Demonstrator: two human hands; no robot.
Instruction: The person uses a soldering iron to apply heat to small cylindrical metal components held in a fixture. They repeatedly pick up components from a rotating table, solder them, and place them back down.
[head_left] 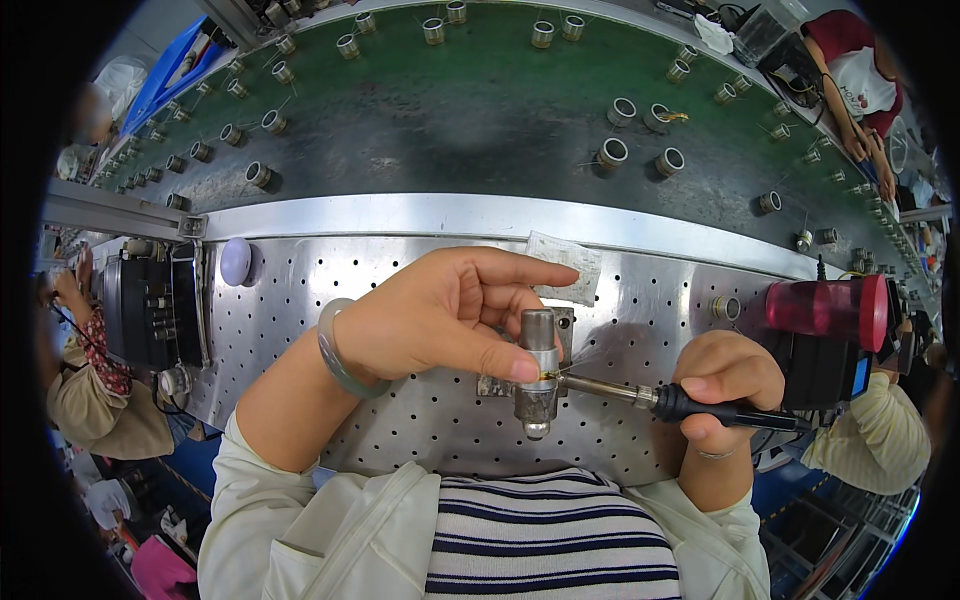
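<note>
A soldering iron (690, 405) with a black handle is gripped in my right hand (735, 375), its metal shaft pointing left. The tip meets the side of a silver metal ring (545, 360), where thin wires show. That ring sits around a dark metal cylinder (537, 325) with a rounded end, set on a small metal fixture (565, 330). My left hand (440, 310) has its thumb pressed against the ring near the iron's tip. Its index finger stretches out above the cylinder, and the other fingers curl behind it, partly hidden.
Beneath is a perforated metal plate (290, 330) with a paper slip (565, 265), a purple knob-like object (236, 262) and a loose ring (724, 308). A pink container (830, 310) stands right. Beyond the metal rail, a green conveyor (430, 130) carries several rings. Other people work at both sides.
</note>
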